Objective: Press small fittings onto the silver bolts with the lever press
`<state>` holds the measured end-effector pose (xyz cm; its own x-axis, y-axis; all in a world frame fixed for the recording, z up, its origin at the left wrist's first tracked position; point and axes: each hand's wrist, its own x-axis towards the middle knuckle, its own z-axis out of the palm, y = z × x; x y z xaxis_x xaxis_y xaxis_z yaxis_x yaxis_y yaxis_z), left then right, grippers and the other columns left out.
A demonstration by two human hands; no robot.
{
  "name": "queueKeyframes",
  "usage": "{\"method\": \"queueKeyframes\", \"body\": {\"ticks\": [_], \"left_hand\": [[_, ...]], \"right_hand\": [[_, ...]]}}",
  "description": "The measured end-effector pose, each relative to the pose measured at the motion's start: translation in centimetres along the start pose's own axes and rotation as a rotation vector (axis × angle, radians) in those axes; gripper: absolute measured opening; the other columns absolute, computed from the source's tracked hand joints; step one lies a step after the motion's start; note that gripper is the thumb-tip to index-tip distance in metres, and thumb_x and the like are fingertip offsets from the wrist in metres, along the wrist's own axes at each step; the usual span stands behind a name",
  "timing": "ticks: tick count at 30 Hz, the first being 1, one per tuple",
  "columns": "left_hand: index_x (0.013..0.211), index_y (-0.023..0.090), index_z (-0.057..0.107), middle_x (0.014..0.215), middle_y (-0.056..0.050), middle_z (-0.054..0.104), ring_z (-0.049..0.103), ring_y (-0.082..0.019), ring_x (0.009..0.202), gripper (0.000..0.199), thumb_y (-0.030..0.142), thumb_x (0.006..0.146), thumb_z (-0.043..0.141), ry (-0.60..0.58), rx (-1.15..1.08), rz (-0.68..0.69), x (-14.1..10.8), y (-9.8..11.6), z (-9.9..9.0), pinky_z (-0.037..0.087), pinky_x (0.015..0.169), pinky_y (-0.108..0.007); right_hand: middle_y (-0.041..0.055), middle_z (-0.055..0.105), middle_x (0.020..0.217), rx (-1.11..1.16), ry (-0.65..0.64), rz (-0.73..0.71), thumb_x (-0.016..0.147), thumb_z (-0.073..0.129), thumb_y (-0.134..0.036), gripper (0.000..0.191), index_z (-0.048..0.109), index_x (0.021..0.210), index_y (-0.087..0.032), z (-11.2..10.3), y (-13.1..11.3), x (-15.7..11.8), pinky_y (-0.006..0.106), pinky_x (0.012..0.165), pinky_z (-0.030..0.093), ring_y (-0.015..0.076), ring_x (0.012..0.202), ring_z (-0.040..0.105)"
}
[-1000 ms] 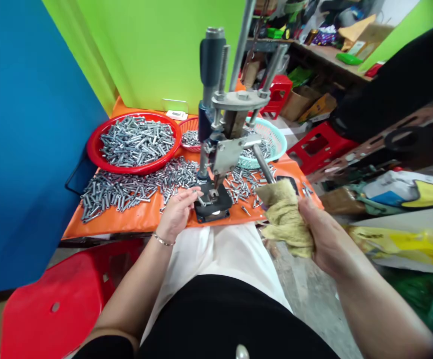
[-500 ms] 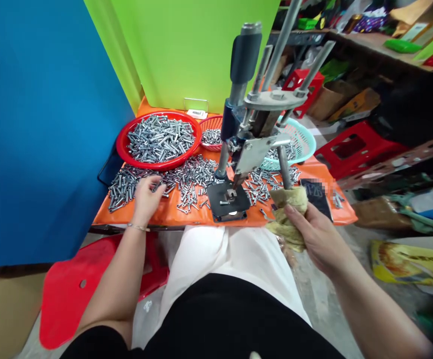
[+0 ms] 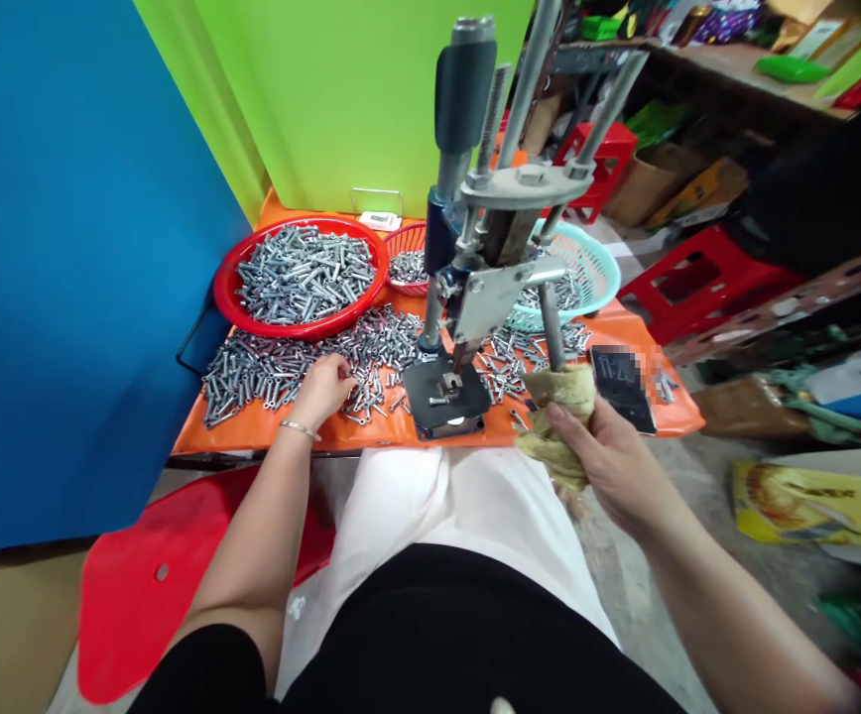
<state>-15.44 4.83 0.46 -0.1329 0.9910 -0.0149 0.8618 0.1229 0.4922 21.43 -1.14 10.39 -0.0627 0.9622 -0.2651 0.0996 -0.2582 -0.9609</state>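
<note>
- On the orange cover (image 3: 207, 436), loose bolts (image 3: 252, 372) are heaped in front of the red basin (image 3: 223, 295); at the heap's edge, the left hand (image 3: 324, 387) is held with fingers curled, a bolt in them cannot be told
- Yellow cloth (image 3: 570, 390) around the press lever (image 3: 552, 327) is gripped by the right hand (image 3: 615, 461)
- One small bolt (image 3: 437, 401) is laid on the black plate (image 3: 420, 385)

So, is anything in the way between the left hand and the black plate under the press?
Nothing tall is visible in between. From the left hand to the black plate, only loose metal pieces lie low on the orange cover; the press column stands behind that path.
</note>
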Motion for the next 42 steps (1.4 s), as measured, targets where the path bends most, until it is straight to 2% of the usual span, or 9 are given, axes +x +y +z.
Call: {"method": "queueKeyframes", "body": {"ticks": [8,14,17,21,25,30,35,38,42], "left_hand": [[0.098,0.016,0.075,0.114,-0.018,0.069,0.067,-0.032,0.105,0.022,0.016,0.085,0.057,-0.056,0.283,0.012,2.8,4.1,1.4,0.052,0.096,-0.044],[0.073,0.015,0.07,0.097,-0.02,0.069,0.068,-0.038,0.1,0.001,0.015,0.074,0.071,-0.103,0.276,0.04,4.2,4.5,2.1,0.052,0.09,-0.047],[0.064,0.019,0.063,0.084,-0.012,0.066,0.066,-0.029,0.089,0.011,0.014,0.073,0.067,-0.018,0.114,0.128,3.5,3.9,2.2,0.053,0.085,-0.039],[0.085,0.02,0.065,0.08,-0.003,0.065,0.06,-0.018,0.075,0.006,0.024,0.083,0.061,0.07,-0.365,0.137,0.6,4.3,2.0,0.052,0.076,-0.032],[0.111,0.02,0.067,0.093,-0.003,0.068,0.062,-0.017,0.084,0.027,0.03,0.087,0.062,0.064,-0.75,0.139,-2.5,6.1,1.6,0.052,0.078,-0.03],[0.105,0.019,0.068,0.091,-0.004,0.068,0.061,-0.016,0.079,0.024,0.034,0.086,0.066,0.014,-0.909,0.137,-3.7,8.5,2.0,0.051,0.073,-0.029],[0.092,0.02,0.064,0.087,-0.003,0.065,0.06,-0.016,0.079,0.008,0.023,0.085,0.067,-0.007,-0.81,0.266,-3.7,11.3,4.8,0.051,0.075,-0.031],[0.086,0.021,0.064,0.095,-0.006,0.064,0.061,-0.021,0.095,0.006,0.017,0.084,0.068,0.101,-0.66,0.402,-3.4,12.5,6.4,0.05,0.088,-0.037],[0.084,0.022,0.062,0.099,-0.007,0.06,0.059,-0.023,0.101,0.008,0.017,0.085,0.069,0.205,-0.593,0.415,-3.0,12.8,7.5,0.049,0.095,-0.041]], "right_hand": [[0.0022,0.061,0.086,-0.028,0.002,-0.029,0.078,0.077,-0.062,0.057,0.061,0.113,-0.021,0.1,0.2,0.1,0.022,0.058,0.049,0.013,0.07,0.055],[0.0021,0.061,0.084,-0.052,-0.016,-0.053,0.082,0.073,-0.063,0.053,0.061,0.113,-0.021,0.0,0.0,0.0,0.024,0.059,0.047,0.0135,0.069,0.054],[0.0005,0.058,0.079,-0.038,-0.015,-0.045,0.081,0.074,-0.062,0.051,0.061,0.108,-0.021,0.0,0.2,0.0,0.023,0.057,0.047,0.0127,0.066,0.052],[0.0011,0.06,0.082,-0.004,-0.027,-0.028,0.08,0.075,-0.061,0.053,0.062,0.112,-0.021,0.1,0.1,0.1,0.024,0.058,0.05,0.0129,0.067,0.055],[0.0001,0.058,0.078,-0.007,-0.005,-0.037,0.078,0.077,-0.06,0.052,0.063,0.108,-0.02,0.2,-0.2,0.1,0.022,0.056,0.049,0.012,0.065,0.054],[0.0014,0.061,0.083,-0.015,-0.017,-0.038,0.079,0.076,-0.061,0.053,0.062,0.111,-0.021,0.2,-0.2,0.1,0.024,0.06,0.051,0.0133,0.068,0.056],[0.0024,0.064,0.087,-0.026,-0.028,-0.054,0.081,0.074,-0.061,0.053,0.061,0.112,-0.021,0.2,-0.4,-0.2,0.025,0.063,0.05,0.0142,0.072,0.058],[0.0037,0.066,0.092,-0.052,-0.018,-0.066,0.082,0.073,-0.06,0.05,0.062,0.112,-0.021,0.1,-0.6,-0.4,0.025,0.065,0.051,0.0151,0.075,0.059],[0.0045,0.068,0.094,-0.052,-0.038,-0.058,0.084,0.071,-0.06,0.051,0.061,0.116,-0.022,-0.1,-0.5,-0.5,0.028,0.067,0.053,0.017,0.077,0.061]]}}
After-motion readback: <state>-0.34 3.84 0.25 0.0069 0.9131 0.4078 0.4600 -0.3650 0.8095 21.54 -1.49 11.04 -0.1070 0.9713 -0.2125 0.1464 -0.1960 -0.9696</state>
